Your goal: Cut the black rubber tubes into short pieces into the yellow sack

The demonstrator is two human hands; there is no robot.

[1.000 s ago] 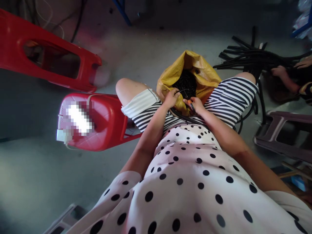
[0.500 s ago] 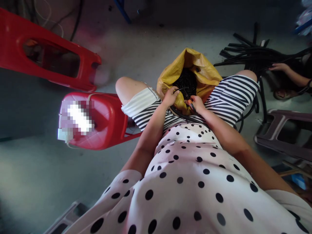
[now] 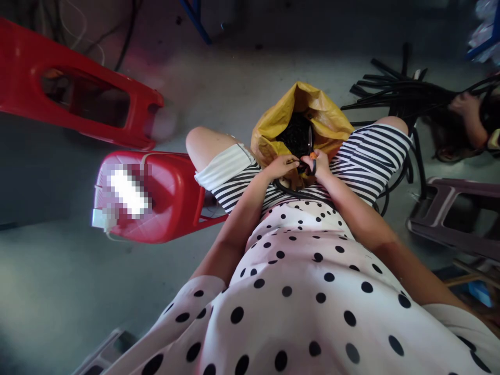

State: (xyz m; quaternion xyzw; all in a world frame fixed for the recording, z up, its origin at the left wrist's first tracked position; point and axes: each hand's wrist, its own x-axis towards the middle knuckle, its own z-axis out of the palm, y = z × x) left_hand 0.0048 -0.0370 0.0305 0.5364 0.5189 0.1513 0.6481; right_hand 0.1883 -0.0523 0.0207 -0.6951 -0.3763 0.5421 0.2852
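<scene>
A yellow woven sack [image 3: 269,122] stands open between my knees, with a heap of small black pieces [image 3: 292,133] inside. At its near rim my left hand [image 3: 281,166] is closed, its fingertips pinching a black rubber strip. That black rubber strip [image 3: 289,191] curves across my lap below the hands. My right hand [image 3: 322,165] grips scissors [image 3: 313,156] with orange and black handles; their blades point up over the sack. The fingertips of both hands nearly meet, and what lies between them is partly hidden.
Left of me is a red plastic stool [image 3: 167,203] with a blurred-out item on top; a larger red stool [image 3: 144,122] lies beyond. Several long black strips [image 3: 390,88] are piled at right, by a co-worker's hand [image 3: 466,107]. A grey stool [image 3: 433,208] stands nearer.
My left hand has moved toward my right hand. The scissors have turned so their blades point up, away from the strip. The co-worker's hand has shifted right.
</scene>
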